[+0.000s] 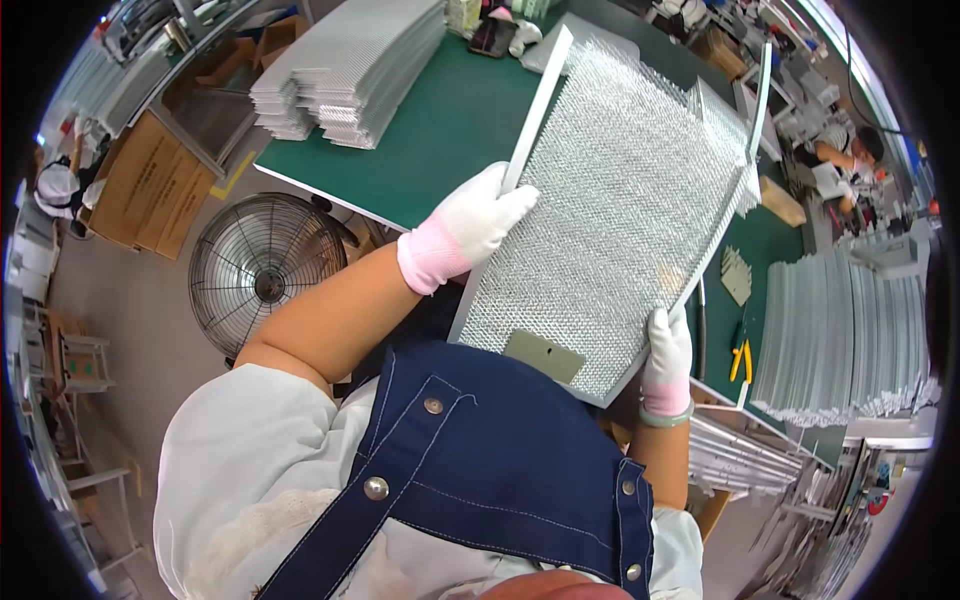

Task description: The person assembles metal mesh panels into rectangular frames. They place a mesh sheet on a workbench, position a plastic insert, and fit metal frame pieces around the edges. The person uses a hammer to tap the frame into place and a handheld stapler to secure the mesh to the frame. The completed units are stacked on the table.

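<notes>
Both gloved hands grip the mesh filter panel [620,210]: left hand [470,225] and right hand [667,360] closed on opposite frame edges

Holding a framed metal mesh filter panel [620,210] tilted above the green desk [440,130]. Left hand [470,225], white-gloved, gripping the left frame edge, fingers [510,200] wrapping it. Right hand [668,352] clasping the lower right edge. Mesh sheet stacks [350,70] lying on the desk; floor fan [262,272] standing below left.
</notes>
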### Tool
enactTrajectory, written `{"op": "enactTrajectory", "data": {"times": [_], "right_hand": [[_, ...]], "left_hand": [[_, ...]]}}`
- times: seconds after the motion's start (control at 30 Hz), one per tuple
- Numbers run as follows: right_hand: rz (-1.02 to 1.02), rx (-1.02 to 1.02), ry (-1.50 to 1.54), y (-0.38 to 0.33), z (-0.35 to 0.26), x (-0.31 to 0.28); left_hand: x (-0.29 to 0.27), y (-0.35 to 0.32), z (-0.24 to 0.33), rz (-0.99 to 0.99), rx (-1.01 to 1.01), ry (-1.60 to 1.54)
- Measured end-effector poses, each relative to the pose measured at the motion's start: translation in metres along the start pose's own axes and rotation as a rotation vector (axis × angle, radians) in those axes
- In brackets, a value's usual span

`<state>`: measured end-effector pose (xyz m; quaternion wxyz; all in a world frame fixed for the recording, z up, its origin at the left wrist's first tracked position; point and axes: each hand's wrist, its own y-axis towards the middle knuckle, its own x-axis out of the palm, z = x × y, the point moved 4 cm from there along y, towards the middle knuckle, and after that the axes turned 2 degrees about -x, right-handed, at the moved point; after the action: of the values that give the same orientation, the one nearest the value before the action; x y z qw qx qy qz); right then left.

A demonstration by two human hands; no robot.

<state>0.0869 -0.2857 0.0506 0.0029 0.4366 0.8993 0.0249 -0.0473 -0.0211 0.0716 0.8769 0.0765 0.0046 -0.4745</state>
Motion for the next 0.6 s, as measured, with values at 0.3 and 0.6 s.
{"op": "enactTrajectory", "data": {"times": [0.3,0.6], "right_hand": [[-0.068,-0.032,0.041,-0.006,-0.003,0.003],[-0.028,-0.12,0.036,-0.015,-0.013,0.007]], "left_hand": [[-0.008,-0.006,0.007,-0.2,-0.037,-0.059],[-0.017,-0.03,0.016,-0.182,0.058,-0.001]]}}
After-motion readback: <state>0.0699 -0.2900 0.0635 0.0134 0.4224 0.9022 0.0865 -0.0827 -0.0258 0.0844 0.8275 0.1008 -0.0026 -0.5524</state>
